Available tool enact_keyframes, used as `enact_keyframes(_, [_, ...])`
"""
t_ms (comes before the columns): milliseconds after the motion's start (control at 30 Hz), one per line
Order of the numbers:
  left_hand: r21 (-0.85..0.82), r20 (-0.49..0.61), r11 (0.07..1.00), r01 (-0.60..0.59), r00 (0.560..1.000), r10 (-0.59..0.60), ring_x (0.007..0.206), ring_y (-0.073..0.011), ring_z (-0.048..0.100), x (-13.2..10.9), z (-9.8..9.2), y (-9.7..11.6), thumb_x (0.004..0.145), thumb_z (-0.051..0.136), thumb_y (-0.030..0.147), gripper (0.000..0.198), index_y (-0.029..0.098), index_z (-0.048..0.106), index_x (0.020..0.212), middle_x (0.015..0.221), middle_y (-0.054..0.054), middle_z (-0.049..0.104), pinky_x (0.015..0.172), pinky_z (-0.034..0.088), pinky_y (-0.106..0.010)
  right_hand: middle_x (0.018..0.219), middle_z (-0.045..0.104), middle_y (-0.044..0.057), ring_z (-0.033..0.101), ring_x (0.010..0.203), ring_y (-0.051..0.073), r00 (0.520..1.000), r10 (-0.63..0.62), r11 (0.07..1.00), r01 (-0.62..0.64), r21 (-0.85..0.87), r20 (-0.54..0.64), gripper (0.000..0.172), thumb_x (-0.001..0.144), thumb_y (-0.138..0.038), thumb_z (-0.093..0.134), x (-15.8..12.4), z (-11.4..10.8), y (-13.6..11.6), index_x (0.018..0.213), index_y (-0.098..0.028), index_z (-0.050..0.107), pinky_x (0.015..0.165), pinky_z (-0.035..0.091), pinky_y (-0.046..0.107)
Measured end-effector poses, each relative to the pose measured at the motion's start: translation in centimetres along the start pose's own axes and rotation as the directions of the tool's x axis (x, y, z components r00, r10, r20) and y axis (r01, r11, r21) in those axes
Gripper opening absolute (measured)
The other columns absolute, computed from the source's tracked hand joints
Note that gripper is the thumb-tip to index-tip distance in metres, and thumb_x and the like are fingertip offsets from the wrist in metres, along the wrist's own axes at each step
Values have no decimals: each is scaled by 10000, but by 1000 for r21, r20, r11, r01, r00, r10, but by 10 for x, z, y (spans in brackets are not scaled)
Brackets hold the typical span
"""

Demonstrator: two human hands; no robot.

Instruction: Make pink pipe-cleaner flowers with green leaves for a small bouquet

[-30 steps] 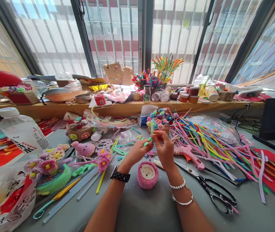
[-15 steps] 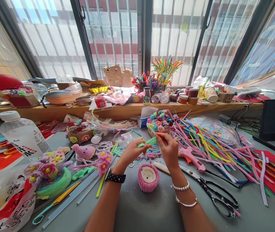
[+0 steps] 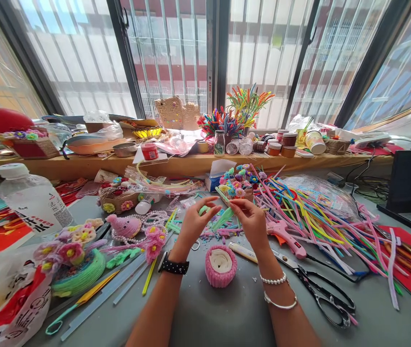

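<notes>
My right hand (image 3: 251, 222) pinches a light green pipe cleaner piece (image 3: 223, 220) bent into a leaf-like shape, with a thin green end sticking up past the fingertips. Curled opposite it, my left hand (image 3: 195, 222) has a bit of green fuzzy material between thumb and fingers; whether it joins the leaf shape is hard to make out. Below both hands stands a pink ribbed round pot (image 3: 220, 266) with a white rolled filling. Beside the pot, towards my right forearm, lies a cream-handled tool (image 3: 243, 251).
Black-handled scissors (image 3: 326, 294) and a pink glue gun (image 3: 289, 238) lie right of my right arm, before a heap of pipe cleaners (image 3: 306, 212). Left are glue sticks (image 3: 100, 301), a green flower piece (image 3: 80, 274) and a water bottle (image 3: 33, 200). A cluttered ledge (image 3: 176, 166) runs behind.
My left hand has moved slightly left and up, its fingers more raised and parted. The green leaf shape now points down and left from my right hand's pinch.
</notes>
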State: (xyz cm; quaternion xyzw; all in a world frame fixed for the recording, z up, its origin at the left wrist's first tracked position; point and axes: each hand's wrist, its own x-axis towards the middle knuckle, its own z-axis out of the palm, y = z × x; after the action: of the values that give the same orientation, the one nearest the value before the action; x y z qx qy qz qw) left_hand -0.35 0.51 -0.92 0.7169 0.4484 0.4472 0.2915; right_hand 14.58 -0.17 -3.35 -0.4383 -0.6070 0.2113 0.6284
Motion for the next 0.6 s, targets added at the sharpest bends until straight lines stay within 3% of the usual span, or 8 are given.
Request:
enact_keyframes(100, [144, -212, 979, -148, 961, 176, 784, -139, 520, 0, -4, 1, 722, 524, 379, 371, 203, 557, 1047, 924, -51, 564, 642, 405, -212, 751, 646, 40, 579, 669, 148, 989, -88, 994, 96, -61, 117, 147, 747, -259, 526, 0, 0, -3, 779, -175, 642, 616, 459, 257])
enact_keyframes(167, [265, -161, 932, -245, 942, 294, 804, -146, 525, 0, -8, -1, 738, 521, 339, 281, 204, 605, 969, 905, -53, 575, 708, 396, -232, 760, 644, 41, 576, 672, 148, 979, -122, 989, 133, -60, 163, 144, 743, -256, 530, -1, 0, -4, 787, -181, 645, 620, 459, 260])
enact_keyframes(233, [343, -47, 891, -296, 943, 331, 752, -146, 538, 0, -10, -4, 762, 494, 307, 215, 202, 642, 876, 826, -48, 604, 702, 392, -243, 748, 642, 35, 575, 663, 146, 981, -100, 994, 105, -22, 169, 154, 730, -266, 546, -1, 0, -4, 819, -188, 645, 619, 460, 260])
enact_keyframes(300, [387, 11, 872, -301, 947, 322, 703, -148, 542, 1, -11, -6, 771, 483, 283, 196, 197, 652, 822, 772, -44, 620, 660, 393, -244, 717, 639, 23, 571, 634, 139, 990, -31, 998, 24, 50, 140, 191, 708, -282, 573, 0, -1, -3, 860, -190, 641, 599, 461, 252])
enact_keyframes(400, [399, -17, 870, -291, 946, 325, 700, -155, 545, 1, -10, -7, 770, 482, 264, 188, 181, 650, 788, 765, -52, 628, 653, 395, -247, 686, 645, 17, 559, 599, 132, 980, 117, 970, -148, 195, 159, 213, 676, -315, 597, 2, -4, -1, 825, -180, 664, 552, 451, 239])
enact_keyframes(600, [363, -79, 885, -293, 936, 342, 700, -149, 552, 1, -11, -6, 770, 479, 272, 188, 184, 644, 764, 742, -43, 626, 657, 401, -237, 582, 639, 0, 521, 509, 105, 871, 314, 845, -438, 307, 379, 239, 624, -359, 626, 4, -10, 3, 744, -168, 702, 510, 418, 231])
